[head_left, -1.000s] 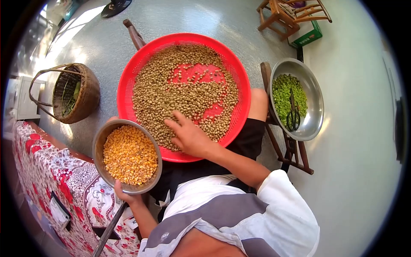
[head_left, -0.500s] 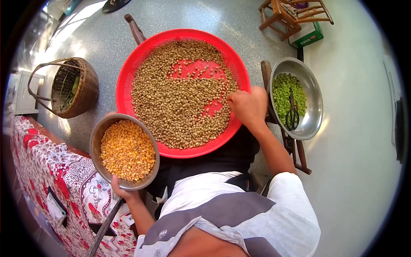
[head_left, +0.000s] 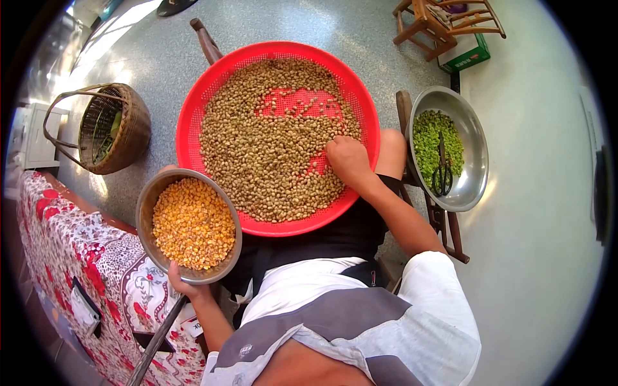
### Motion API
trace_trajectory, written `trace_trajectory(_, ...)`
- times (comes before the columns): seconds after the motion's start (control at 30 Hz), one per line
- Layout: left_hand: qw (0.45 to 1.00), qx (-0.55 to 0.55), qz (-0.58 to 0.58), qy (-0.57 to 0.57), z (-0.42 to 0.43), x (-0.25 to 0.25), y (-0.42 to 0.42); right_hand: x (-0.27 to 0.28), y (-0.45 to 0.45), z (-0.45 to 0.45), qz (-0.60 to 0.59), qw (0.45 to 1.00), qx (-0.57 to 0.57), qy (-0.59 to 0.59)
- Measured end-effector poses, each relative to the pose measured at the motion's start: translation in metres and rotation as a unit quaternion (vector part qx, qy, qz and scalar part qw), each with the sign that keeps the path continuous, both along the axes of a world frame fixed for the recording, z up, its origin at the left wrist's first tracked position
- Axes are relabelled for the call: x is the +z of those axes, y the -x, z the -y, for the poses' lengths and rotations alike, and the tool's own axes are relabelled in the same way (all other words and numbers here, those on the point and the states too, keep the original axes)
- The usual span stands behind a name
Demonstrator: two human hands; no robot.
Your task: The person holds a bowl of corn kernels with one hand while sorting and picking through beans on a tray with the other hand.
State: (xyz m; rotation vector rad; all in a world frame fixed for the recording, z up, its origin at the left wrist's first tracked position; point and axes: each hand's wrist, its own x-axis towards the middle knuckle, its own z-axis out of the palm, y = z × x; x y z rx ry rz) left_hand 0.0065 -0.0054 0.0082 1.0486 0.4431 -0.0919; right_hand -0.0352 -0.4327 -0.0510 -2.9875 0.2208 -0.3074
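Note:
My left hand (head_left: 183, 282) grips the near rim of a metal bowl (head_left: 147, 222), thumb over the edge, with the other fingers mostly hidden beneath. Yellow corn kernels (head_left: 193, 222) fill much of that bowl. Beside it, a round red plastic sieve (head_left: 186, 132) rests over my lap, spread with brownish-green beans (head_left: 257, 148). Two patches of its red mesh show through the beans. My right hand (head_left: 349, 159) is over the sieve's right side, fingers curled closed at the beans; whatever is inside them is hidden.
At right, a metal basin (head_left: 475, 145) holds chopped greens (head_left: 428, 138) and black scissors (head_left: 442, 170) on a wooden stool (head_left: 454, 235). A wicker basket (head_left: 132, 132) stands left. A flowered cloth (head_left: 96, 257) lies lower left; a wooden chair (head_left: 441, 26) stands at the back.
My right hand has moved left, from the sieve's right rim inward over the beans. My left hand still holds the bowl in the same place.

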Motion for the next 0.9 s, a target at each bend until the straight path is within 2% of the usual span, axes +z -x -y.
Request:
trace_trajectory(0.07, 1.000, 0.001, 0.002, 0.001, 0.001, 0.000, 0.000, 0.002, 0.001, -0.004, -0.001, 1.000, 0.003, 0.009)
trace_trajectory(0.13, 1.000, 0.011, -0.003, -0.008, 0.001, 0.000, 0.001, 0.026, 0.000, -0.022, 0.046, 0.985, -0.060, -0.157)
trace_trajectory(0.2, 1.000, 0.008, -0.005, -0.004, 0.001, 0.002, 0.002, 0.058, -0.005, -0.046, 0.023, 0.944, -0.086, -0.317)
trace_trajectory(0.27, 1.000, -0.001, -0.002, 0.002, 0.002, 0.000, 0.000, 0.100, -0.010, -0.081, 0.023, 0.874, -0.071, -0.480)
trace_trajectory(0.33, 1.000, 0.000, -0.002, -0.002, -0.003, -0.003, -0.001, 0.121, -0.019, -0.120, 0.097, 0.851, 0.046, -0.515)
trace_trajectory(0.4, 1.000, -0.010, -0.007, 0.000, -0.005, -0.004, -0.002, 0.128, -0.035, -0.157, 0.213, 0.839, 0.176, -0.469)
trace_trajectory(0.47, 0.999, 0.013, -0.044, 0.014, -0.001, 0.002, -0.001, 0.138, -0.043, -0.181, 0.186, 0.853, 0.262, -0.411)
trace_trajectory(0.5, 0.999, 0.012, -0.043, 0.014, -0.001, 0.002, -0.001, 0.138, -0.046, -0.189, 0.187, 0.853, 0.261, -0.411)
trace_trajectory(0.57, 0.999, -0.003, -0.046, 0.023, -0.002, 0.003, 0.001, 0.135, -0.052, -0.200, 0.141, 0.889, 0.298, -0.317)
trace_trajectory(0.67, 0.999, 0.004, -0.045, 0.028, -0.004, -0.001, 0.002, 0.122, -0.053, -0.200, 0.075, 0.904, 0.313, -0.282)
trace_trajectory(0.7, 0.998, 0.005, -0.047, 0.030, -0.003, -0.002, 0.002, 0.122, -0.052, -0.197, 0.072, 0.904, 0.314, -0.281)
trace_trajectory(0.77, 0.999, 0.000, -0.035, 0.031, -0.002, 0.000, 0.001, 0.122, -0.044, -0.179, 0.187, 0.860, 0.265, -0.394)
trace_trajectory(0.83, 0.999, 0.004, -0.025, 0.027, 0.002, 0.002, -0.001, 0.118, -0.034, -0.145, 0.139, 0.892, 0.212, -0.373)
trace_trajectory(0.9, 1.000, 0.002, -0.005, 0.029, 0.001, -0.001, 0.000, 0.089, -0.025, -0.098, 0.107, 0.938, 0.124, -0.307)
